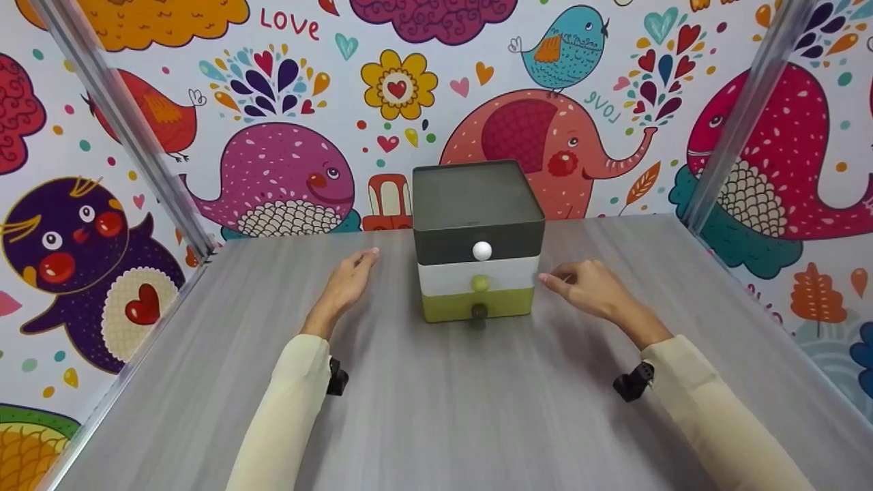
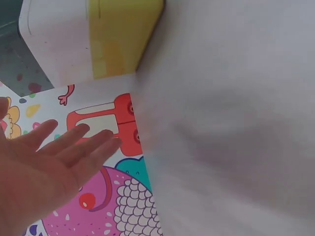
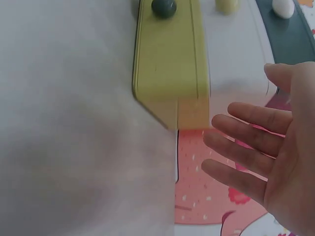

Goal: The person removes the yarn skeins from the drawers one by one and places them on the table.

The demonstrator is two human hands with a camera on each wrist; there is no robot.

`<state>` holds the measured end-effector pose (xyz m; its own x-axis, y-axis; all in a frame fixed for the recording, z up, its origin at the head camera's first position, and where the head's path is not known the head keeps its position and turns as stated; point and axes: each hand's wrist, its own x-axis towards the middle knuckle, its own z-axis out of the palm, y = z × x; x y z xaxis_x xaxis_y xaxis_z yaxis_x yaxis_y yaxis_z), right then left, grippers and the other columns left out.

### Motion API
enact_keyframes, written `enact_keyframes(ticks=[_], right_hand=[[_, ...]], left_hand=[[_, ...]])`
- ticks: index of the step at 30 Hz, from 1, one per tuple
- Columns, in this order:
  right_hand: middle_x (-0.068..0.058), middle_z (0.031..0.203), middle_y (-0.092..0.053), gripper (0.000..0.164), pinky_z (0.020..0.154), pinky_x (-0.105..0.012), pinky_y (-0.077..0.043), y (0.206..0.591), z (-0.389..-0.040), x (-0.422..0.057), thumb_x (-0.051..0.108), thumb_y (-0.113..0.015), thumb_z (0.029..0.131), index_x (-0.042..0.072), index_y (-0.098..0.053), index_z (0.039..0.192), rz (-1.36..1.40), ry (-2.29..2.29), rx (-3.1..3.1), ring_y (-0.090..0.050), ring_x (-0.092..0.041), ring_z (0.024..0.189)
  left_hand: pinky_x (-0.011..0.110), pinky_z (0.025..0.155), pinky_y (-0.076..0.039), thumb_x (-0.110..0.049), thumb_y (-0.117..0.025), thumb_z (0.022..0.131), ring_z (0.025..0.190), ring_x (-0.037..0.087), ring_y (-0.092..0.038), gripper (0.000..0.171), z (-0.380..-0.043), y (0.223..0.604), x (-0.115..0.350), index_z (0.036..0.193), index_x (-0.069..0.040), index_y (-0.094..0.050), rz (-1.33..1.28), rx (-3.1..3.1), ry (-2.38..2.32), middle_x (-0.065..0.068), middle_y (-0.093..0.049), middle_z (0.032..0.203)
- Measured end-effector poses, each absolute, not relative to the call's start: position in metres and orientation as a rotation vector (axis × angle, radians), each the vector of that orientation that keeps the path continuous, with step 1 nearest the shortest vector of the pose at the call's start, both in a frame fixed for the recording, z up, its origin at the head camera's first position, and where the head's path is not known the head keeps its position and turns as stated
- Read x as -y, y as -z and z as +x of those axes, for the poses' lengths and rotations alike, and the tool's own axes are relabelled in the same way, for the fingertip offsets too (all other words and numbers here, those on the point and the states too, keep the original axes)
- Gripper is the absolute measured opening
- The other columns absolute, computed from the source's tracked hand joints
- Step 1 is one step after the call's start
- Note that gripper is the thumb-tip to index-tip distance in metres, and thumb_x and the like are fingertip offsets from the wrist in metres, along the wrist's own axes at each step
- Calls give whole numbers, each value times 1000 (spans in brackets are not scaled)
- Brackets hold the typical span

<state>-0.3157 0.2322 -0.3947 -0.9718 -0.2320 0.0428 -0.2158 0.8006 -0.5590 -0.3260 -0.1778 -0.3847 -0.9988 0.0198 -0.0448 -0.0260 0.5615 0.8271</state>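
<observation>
A small drawer box stands on the table, with a dark grey tier on top, a white one in the middle and a green one at the bottom. Each front carries a round knob: white, light green and dark. My left hand hovers left of the box, apart from it, its fingers extended in the left wrist view. Close to the box's right side is my right hand, fingers loosely spread and holding nothing in the right wrist view. Whether its fingertips touch the box I cannot tell.
The grey table runs back to a wall printed with cartoon animals. Metal posts stand at the left and right back corners. A small black camera sits on the right wrist, another on the left.
</observation>
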Motion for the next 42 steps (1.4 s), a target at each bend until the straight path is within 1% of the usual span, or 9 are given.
enact_keyframes(ticks=[6, 10, 14, 18, 22, 27, 30, 36, 42], right_hand=[[-16, 121, -71, 53, 85, -42, -60, 388, -311, -212, 49, -56, 99, 7, -68, 127, -337, 1135, -2866, -67, -33, 105], [-14, 119, -71, 54, 80, -37, -62, 382, -307, -201, 55, -54, 98, 9, -72, 120, -284, 1363, -2755, -68, -30, 108], [-15, 114, -73, 57, 78, -40, -62, 376, -305, -193, 55, -50, 100, 5, -73, 115, -299, 1529, -2657, -70, -30, 107], [-15, 112, -74, 59, 78, -41, -62, 374, -305, -187, 55, -48, 101, 3, -71, 116, -314, 1621, -2563, -71, -29, 107], [-12, 112, -76, 62, 72, -37, -62, 373, -305, -178, 58, -49, 99, 3, -70, 117, -262, 1713, -2459, -74, -23, 103], [-10, 108, -77, 65, 77, -45, -62, 371, -303, -164, 59, -52, 97, 1, -69, 118, -169, 1866, -2303, -76, -23, 98], [-10, 108, -77, 65, 77, -44, -62, 368, -304, -156, 61, -53, 96, 1, -68, 119, -131, 1924, -2227, -76, -22, 97], [-11, 109, -77, 66, 76, -39, -62, 365, -306, -141, 61, -54, 96, 1, -66, 122, -87, 1954, -2135, -76, -22, 97], [-11, 108, -77, 67, 78, -41, -62, 367, -309, -131, 63, -54, 94, 3, -67, 121, -31, 1980, -2075, -76, -22, 97]], left_hand=[[51, 108, -48, -50, -35, 106, 130, 43, -55, 65, -330, 373, 167, 155, -7, -33, -37, -2518, -1688, 22, -46, 151], [52, 106, -49, -49, -35, 106, 128, 44, -57, 65, -335, 361, 157, 156, -7, -32, -45, -2454, -1774, 24, -47, 150], [52, 106, -49, -51, -37, 105, 128, 44, -56, 66, -340, 351, 146, 155, -8, -32, -53, -2398, -1842, 23, -48, 150], [52, 107, -48, -51, -39, 104, 131, 45, -54, 66, -341, 344, 138, 155, -9, -33, -73, -2379, -1871, 20, -46, 152], [51, 108, -48, -50, -40, 104, 131, 44, -53, 63, -343, 339, 132, 154, -11, -36, -93, -2373, -1918, 18, -44, 154], [49, 105, -50, -46, -44, 104, 128, 41, -56, 59, -346, 333, 123, 152, -13, -41, -101, -2354, -2009, 16, -44, 155], [52, 108, -48, -45, -45, 103, 132, 43, -52, 59, -347, 330, 118, 153, -14, -40, -102, -2308, -2052, 15, -40, 158], [60, 114, -38, -46, -52, 100, 143, 46, -37, 66, -351, 329, 111, 156, -16, -34, -139, -2171, -2118, 12, -28, 164], [70, 117, -24, -39, -59, 98, 148, 50, -28, 72, -354, 333, 103, 159, -17, -28, -159, -2013, -2199, 11, -27, 165]])
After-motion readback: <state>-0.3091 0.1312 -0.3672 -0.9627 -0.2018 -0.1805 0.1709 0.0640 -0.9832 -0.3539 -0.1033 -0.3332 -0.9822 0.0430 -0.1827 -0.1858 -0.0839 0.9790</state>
